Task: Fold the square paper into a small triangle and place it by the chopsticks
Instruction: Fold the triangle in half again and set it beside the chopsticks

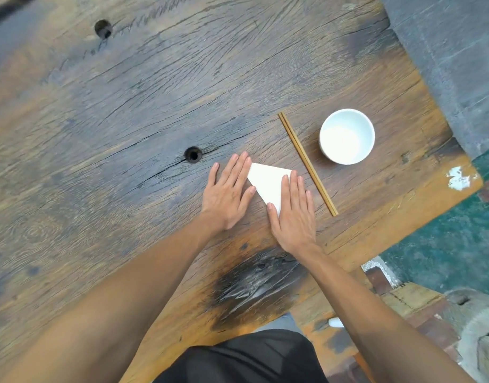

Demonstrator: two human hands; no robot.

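Observation:
A white paper [268,181] folded into a triangle lies flat on the wooden table [127,120]. My left hand [229,192] rests flat with its fingers spread over the paper's left corner. My right hand [292,214] lies flat on the paper's right and lower part, covering that corner. Neither hand grips the paper; both press down on it. A pair of brown chopsticks [307,163] lies side by side just right of the paper, slanting from upper left to lower right, a short gap from my right hand.
A white bowl [347,136] stands right of the chopsticks. Two dark holes [193,155] [103,29] mark the tabletop. The table's edge runs diagonally at lower right, with green floor [445,244] and grey paving [458,64] beyond. My dark-clothed lap [238,360] is at the bottom.

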